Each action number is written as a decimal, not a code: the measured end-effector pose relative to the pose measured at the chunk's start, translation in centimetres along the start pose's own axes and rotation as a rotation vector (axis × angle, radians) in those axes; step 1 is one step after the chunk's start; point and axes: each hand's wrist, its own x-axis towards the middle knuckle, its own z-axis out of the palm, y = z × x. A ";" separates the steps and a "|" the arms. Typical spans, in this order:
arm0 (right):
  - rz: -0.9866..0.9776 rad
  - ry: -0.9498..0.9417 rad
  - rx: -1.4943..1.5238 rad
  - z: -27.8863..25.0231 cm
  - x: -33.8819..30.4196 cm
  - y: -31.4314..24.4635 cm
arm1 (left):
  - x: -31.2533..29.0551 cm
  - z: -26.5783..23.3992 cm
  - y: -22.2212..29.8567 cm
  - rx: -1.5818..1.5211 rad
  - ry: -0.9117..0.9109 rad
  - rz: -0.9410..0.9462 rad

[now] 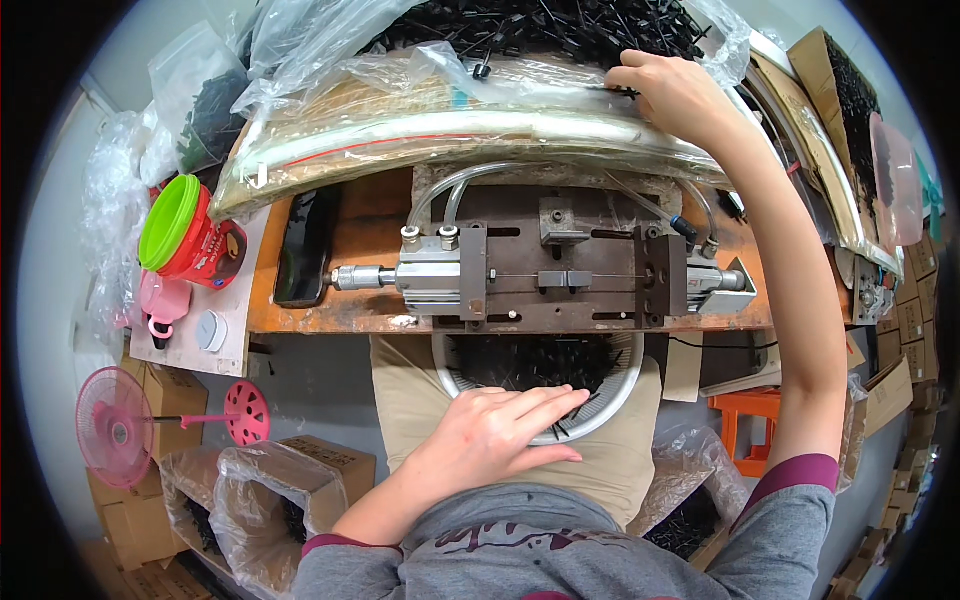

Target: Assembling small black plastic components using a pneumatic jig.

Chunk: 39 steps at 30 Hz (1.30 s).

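My right hand point(680, 95) reaches to the far side, at the edge of a heap of small black plastic parts point(560, 30). Its fingers are curled, and a black plastic part pokes out by the fingertips. My left hand point(495, 430) hovers palm down over a round white basket point(637, 375) on my lap. The left fingers are stretched out with the thumb apart; a few dark bits show by the fingertips, apparently loose at the basket's rim. Many black parts point(520, 358) lie inside the basket. Between my hands stands a metal clamping fixture point(560, 255) with small grey jaws point(564, 280).
Clear hoses point(455, 195) run to the fixture's cylinders on the wooden bench point(370, 240). At left are a phone point(306, 245), a red tub point(205, 245) and a pink mug point(165, 300). A pink fan point(115, 425), bagged boxes point(260, 490) and an orange stool point(745, 420) stand below.
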 end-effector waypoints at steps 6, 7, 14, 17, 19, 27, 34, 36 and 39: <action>-0.036 0.006 -0.067 0.6 1.4 0.5 | -0.1 0.3 0.2 -0.034 0.008 0.016; -0.083 0.073 -0.010 0.7 1.1 0.6 | -0.2 0.3 0.2 -0.037 0.013 0.018; 0.358 0.299 0.867 -0.6 -0.2 0.8 | -0.9 0.0 -0.3 -0.036 0.064 0.026; 0.491 0.366 1.156 -0.7 -1.1 2.1 | -0.1 -0.2 -0.3 -0.036 0.159 0.079; 0.550 0.346 1.354 -0.8 -1.5 2.0 | 0.8 -0.8 -0.5 -0.035 0.233 0.109; 0.540 0.023 1.763 -6.0 -6.6 -8.9 | 5.4 -4.4 -0.5 -0.115 0.600 -0.059; 0.596 -0.232 1.979 -4.3 -10.6 -15.0 | 5.8 -1.7 0.6 -1.020 0.061 -0.527; 0.664 -0.181 2.043 -3.8 -11.2 -15.6 | 5.4 -1.1 0.0 -1.004 -0.001 -0.553; 0.679 0.104 1.984 -3.4 -12.3 -16.4 | 4.9 -0.3 -0.2 -1.083 0.089 -0.608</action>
